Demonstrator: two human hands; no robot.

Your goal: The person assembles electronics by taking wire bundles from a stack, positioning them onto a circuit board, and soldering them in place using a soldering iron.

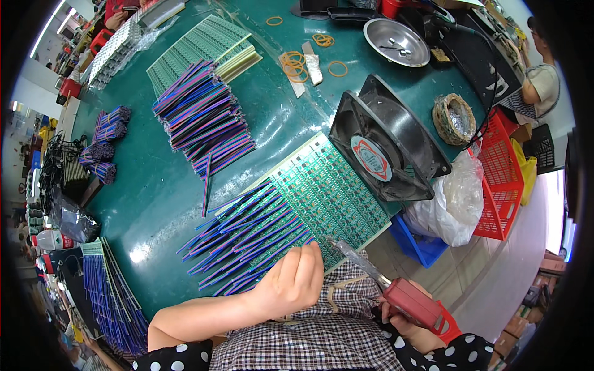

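Observation:
A green circuit board panel [337,179] lies in front of me at the table's edge, with rows of small parts on it. Several blue, black and pink wire strips [247,232] are lined up on its left part, their loose ends hanging past the board. My left hand [291,281] is closed in a pinch over the board's near part, apparently on the end of a wire strip; the fingers hide most of that end. My right hand [402,318] is wrapped round the handle of a red soldering gun [413,303]. Its metal tip points at the board, close to my left fingertips.
A black fan [390,142] stands just beyond the board. Behind lie a wire-strip pile [201,117], stacked board panels [201,46], rubber bands [296,65] and a metal bowl [396,42]. A solder coil [455,119] and red crate [501,173] are right; wired panels [111,297] sit left.

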